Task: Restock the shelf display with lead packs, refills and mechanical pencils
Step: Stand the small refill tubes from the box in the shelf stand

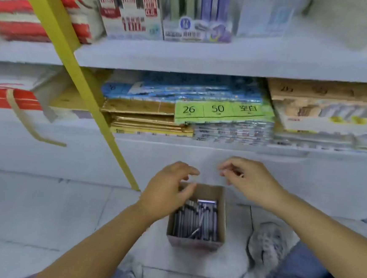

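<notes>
A small open cardboard box (222,218) stands on the floor tiles below the shelf. Several grey and purple mechanical pencils (197,221) lie packed inside it. My left hand (167,190) hovers over the box's far left corner, fingers loosely curled and holding nothing. My right hand (249,179) is higher, above the box's far right side in front of the white shelf base (220,159). Its fingertips are drawn together. A small dark spot shows between them, too blurred to tell whether it is an object.
A slanted yellow post (90,87) crosses the shelf front and meets the floor left of the box. The lower shelf holds stacked paper packs with a green label (215,110). Boxed pen packs (131,9) stand on the upper shelf. My grey shoe (266,244) is right of the box.
</notes>
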